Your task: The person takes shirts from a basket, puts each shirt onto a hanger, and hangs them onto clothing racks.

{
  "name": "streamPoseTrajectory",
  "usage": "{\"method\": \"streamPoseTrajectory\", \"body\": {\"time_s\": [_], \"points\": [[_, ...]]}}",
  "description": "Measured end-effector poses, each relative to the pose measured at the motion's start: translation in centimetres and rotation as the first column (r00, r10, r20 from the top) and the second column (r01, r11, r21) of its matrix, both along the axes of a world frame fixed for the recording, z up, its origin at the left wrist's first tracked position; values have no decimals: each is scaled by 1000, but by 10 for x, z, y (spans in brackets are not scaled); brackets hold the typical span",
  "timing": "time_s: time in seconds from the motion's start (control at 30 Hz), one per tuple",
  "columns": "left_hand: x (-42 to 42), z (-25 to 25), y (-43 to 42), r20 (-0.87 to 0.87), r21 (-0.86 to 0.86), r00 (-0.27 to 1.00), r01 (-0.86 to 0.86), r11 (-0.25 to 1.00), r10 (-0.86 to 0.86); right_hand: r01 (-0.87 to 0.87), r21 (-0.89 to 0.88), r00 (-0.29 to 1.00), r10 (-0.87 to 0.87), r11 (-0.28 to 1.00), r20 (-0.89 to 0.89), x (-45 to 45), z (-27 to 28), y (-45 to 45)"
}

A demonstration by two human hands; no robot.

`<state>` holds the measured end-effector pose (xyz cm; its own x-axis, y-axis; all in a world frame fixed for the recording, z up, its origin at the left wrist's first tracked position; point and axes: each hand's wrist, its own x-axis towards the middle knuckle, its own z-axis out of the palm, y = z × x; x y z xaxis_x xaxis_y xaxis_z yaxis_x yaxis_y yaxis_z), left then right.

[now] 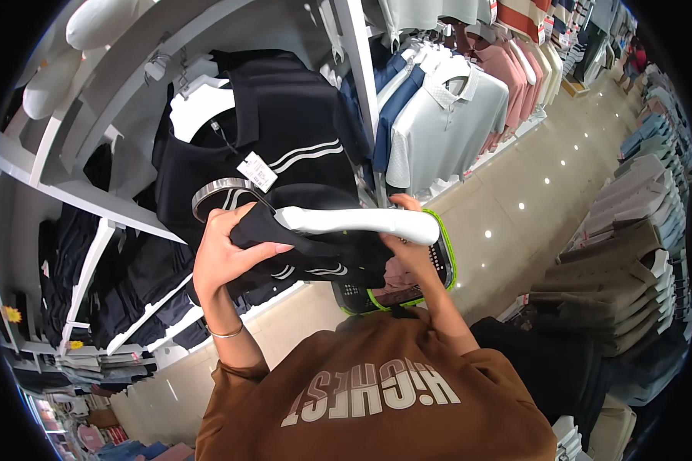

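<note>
A black shirt [338,250] with white stripes is between my hands, partly on a white hanger [354,222]. My left hand [227,250] grips its black fabric near the hanger's left end, thumb in front. Beside those fingers curves a shiny metal hook [221,188]. Around the right end of the hanger, my right hand [414,242] is closed, with fingers beyond it and thumb on the near side. Directly ahead hangs another black shirt [288,115] with white stripes. A white price tag [257,170] dangles in front of it.
White shelving [92,196] holds dark clothes on the left. Pale and pink polo shirts [454,127] hang ahead to the right. A green-rimmed basket [448,257] with pink cloth inside is below my right hand. Brown garments [592,288] line the right side of the tiled aisle [507,207].
</note>
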<state>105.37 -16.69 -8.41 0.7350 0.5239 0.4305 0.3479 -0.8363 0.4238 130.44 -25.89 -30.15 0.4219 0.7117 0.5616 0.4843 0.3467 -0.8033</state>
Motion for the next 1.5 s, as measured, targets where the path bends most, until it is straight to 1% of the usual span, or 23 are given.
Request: {"method": "streamPoseTrajectory", "body": {"time_s": [0.07, 0.1, 0.2, 0.23, 0.3, 0.4, 0.43, 0.47, 0.5, 0.53, 0.6, 0.63, 0.77, 0.83, 0.93, 1.0, 1.07, 1.17, 1.27, 1.3, 1.4, 1.43, 1.5], "points": [[3, 4, -6, 10, -157, 1000, -12, 988, 14, -28, -137, 999, 23, 990, -40, -21, 10, -3], [4, 6, -8, 13, -233, 1000, -16, 972, 20, 139, -121, 980, -119, 983, 156, -27, 4, 1], [3, 5, -10, 31, -277, 999, -30, 960, 41, 225, -305, 971, -186, 925, 152, -21, -37, 9], [-2, 4, -10, -7, -211, 998, -65, 975, 65, 168, -198, 986, -159, 966, 58, -12, -46, 10], [-12, -6, -6, -13, -301, 994, -103, 948, 104, 73, 32, 990, -69, 997, -122, 12, -60, 8], [-23, -20, -4, 13, -392, 990, -123, 912, 139, 58, -274, 846, -193, 960, -497, 32, -22, 5], [-25, -25, -6, 48, -430, 985, -127, 894, 163, 70, -287, 832, -215, 955, -511, 37, -8, 3], [-28, -29, -8, 82, -467, 979, -130, 875, 189, 78, -216, 849, -178, 973, -497, 46, -14, 5], [-31, -33, -9, 105, -369, 978, -132, 920, 182, 74, -187, 855, -159, 980, -494, 49, -6, 3], [-34, -38, -9, 129, -423, 971, -131, 897, 203, 71, -158, 860, -141, 985, -490, 52, 6, 0], [-38, -46, -9, 174, -528, 952, -127, 840, 253, 36, -201, 848, -136, 979, -512, 53, 24, -9], [-37, -46, -12, 183, -526, 943, -146, 838, 279, 13, -223, 842, -131, 975, -523, 52, 30, -12], [-33, -48, -11, 80, -451, 932, -282, 847, 353, 117, -236, 920, -195, 965, -341, 54, 43, -21], [-23, -56, -13, 138, -469, 910, -289, 835, 392, 163, -187, 948, -206, 969, -241, 44, 65, -25], [-7, -73, -13, 230, -548, 871, -253, 797, 434, 61, -237, 981, -102, 970, -165, 17, 113, -41], [6, -82, -12, 322, -537, 845, -208, 818, 427, -19, -122, 999, 25, 992, 49, -5, 138, -50], [22, -86, -15, 381, -602, 803, -161, 782, 459, -167, -157, 976, 185, 973, 113, -27, 157, -63], [27, -92, -11, 448, -613, 792, -64, 787, 414, -378, -219, 918, 395, 899, 37, -48, 161, -78], [21, -94, -8, 488, -574, 807, 9, 819, 333, -440, -376, 878, 479, 815, 10, -43, 144, -75], [20, -91, -8, 503, -539, 812, 29, 842, 294, -423, -446, 860, 505, 789, 76, -37, 136, -75], [13, -88, -4, 487, -456, 849, 46, 889, 206, -445, -448, 771, 586, 776, 250, -17, 111, -87], [12, -84, -4, 455, -429, 872, 37, 903, 180, -479, -460, 737, 627, 748, 251, -10, 118, -90], [11, -79, -6, 394, -404, 903, 5, 915, 169, -604, -412, 722, 687, 682, 80, 5, 141, -95]]}}
